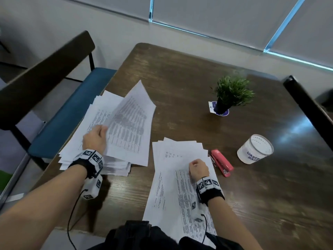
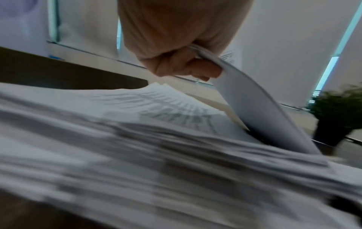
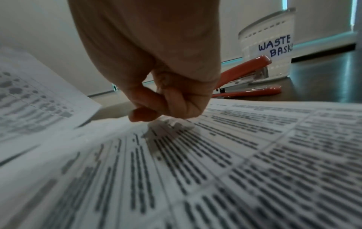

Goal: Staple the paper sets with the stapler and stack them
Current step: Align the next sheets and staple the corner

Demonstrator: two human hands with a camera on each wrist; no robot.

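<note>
**Inspector A:** Left hand (image 1: 94, 138), centre left of the head frame: fingers (image 2: 203, 69) curled, pinching the lifted sheets (image 1: 129, 127) by their near left edge. The sheets are thin printed paper, bowed, their long axis running from the lower centre toward the upper centre of the frame. They rise off the loose paper stack (image 1: 86, 141), whose edges are fanned and uneven.

**Inspector B:** The left wrist view confirms the pinch and shows what the head view does not: more than one sheet in the grip, curving down to the stack. That stack is heavily blurred there.

**Inspector A:** Right hand (image 1: 198, 168), lower centre right: fingers (image 3: 172, 99) curled in, knuckles down on the printed paper set (image 1: 180, 192). The set lies flat on the dark wood-grain surface (image 1: 180, 73), long axis from bottom centre upward.

**Inspector B:** The right wrist view shows the fingertips folded close above the page; whether they pinch any paper, I cannot tell. It also reads the label on the translucent cup (image 1: 255, 148): "WASTE BASK".

**Inspector A:** Stapler (image 1: 222, 162), red plastic with metal works, just right of the set, untouched. Its long axis slants from upper left to lower right. A small potted plant (image 1: 232, 91) stands upper right.
</note>
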